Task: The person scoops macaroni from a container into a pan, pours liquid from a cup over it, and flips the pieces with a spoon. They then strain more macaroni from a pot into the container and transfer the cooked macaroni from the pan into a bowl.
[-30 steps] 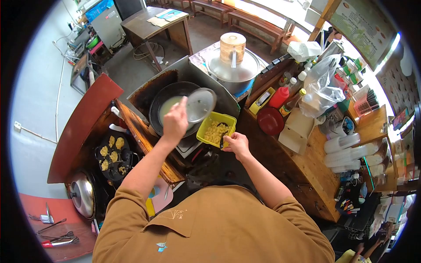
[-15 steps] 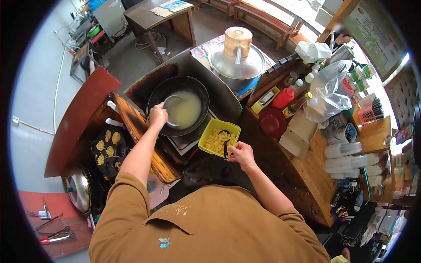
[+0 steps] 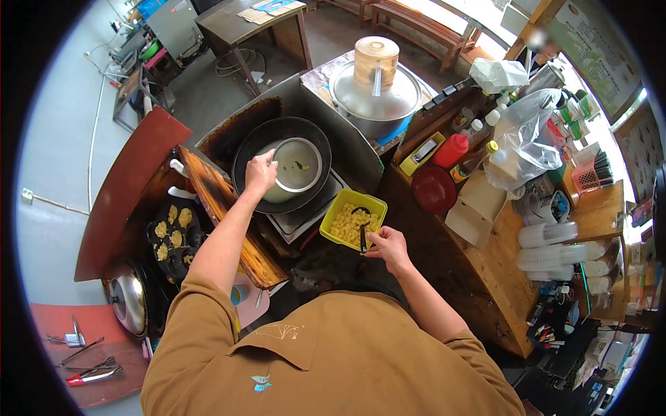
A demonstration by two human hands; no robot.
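My left hand is closed around the handle of a round, metal-rimmed strainer. A few dark green bits lie in its middle. It is above or partly in the cloudy pale liquid of the black wok, which sits on a stove; the exact depth cannot be told. My right hand pinches the handle of a black spoon. The spoon's bowl rests among yellow chunks in a yellow-green square tub, right of the wok.
Left stands a dark moulded pan with yellow fritter-like pieces, beside a wooden board. A large lidded pot is beyond the wok. The right counter holds a dark red bowl, bottles, an open carton and plastic cups.
The strainer has come up out of the wok's liquid, so its whole round rim and the green bits now show. My right hand stays at the spoon, shifted slightly right with the tub.
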